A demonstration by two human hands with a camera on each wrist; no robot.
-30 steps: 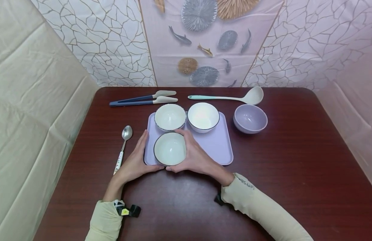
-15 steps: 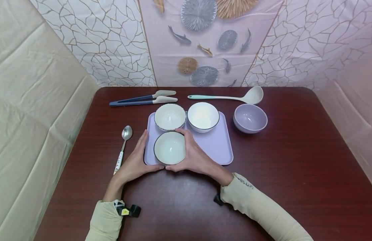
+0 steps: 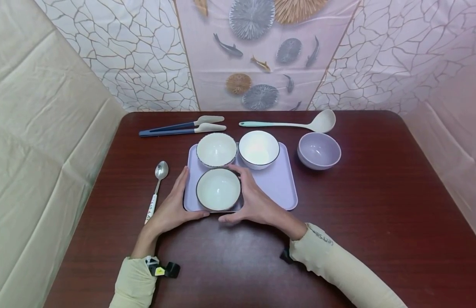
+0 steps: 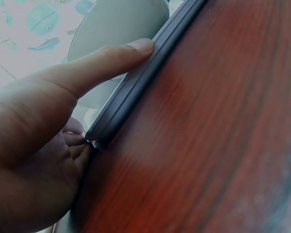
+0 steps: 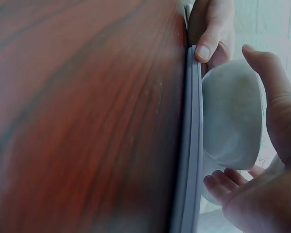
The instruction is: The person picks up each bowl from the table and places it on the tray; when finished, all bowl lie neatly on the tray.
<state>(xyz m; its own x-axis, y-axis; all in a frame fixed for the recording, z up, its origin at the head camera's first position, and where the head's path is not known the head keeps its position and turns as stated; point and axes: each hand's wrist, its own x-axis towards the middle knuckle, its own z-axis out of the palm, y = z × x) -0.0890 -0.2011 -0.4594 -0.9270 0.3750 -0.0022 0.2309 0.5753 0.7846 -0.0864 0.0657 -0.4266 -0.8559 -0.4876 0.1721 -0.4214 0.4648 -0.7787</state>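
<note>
A white bowl with a dark rim [image 3: 218, 189] sits upright at the front left of the lilac tray [image 3: 278, 188]. Around its right side, my right hand [image 3: 257, 203] is spread with a gap to the wall; the right wrist view shows the fingers and thumb apart from the bowl [image 5: 233, 114]. My left hand [image 3: 172, 209] rests against the tray's front left corner, fingers straight along the left side, thumb [image 4: 116, 60] along the front edge. Behind stand a second white bowl [image 3: 216, 149] with a speckled rim and a third white bowl [image 3: 259, 148] with a dark rim.
Right of the tray stands a purple bowl [image 3: 319, 151], with a ladle [image 3: 323, 122] behind it. Blue-and-white tongs [image 3: 184, 127] lie at the back left. A spoon [image 3: 157, 186] lies left of the tray, close to my left wrist. Cloth walls border the table.
My right hand has let go of the dark-rimmed front bowl and moved slightly right, its thumb now apart from the tray's front edge. The left hand stays at the tray corner.
</note>
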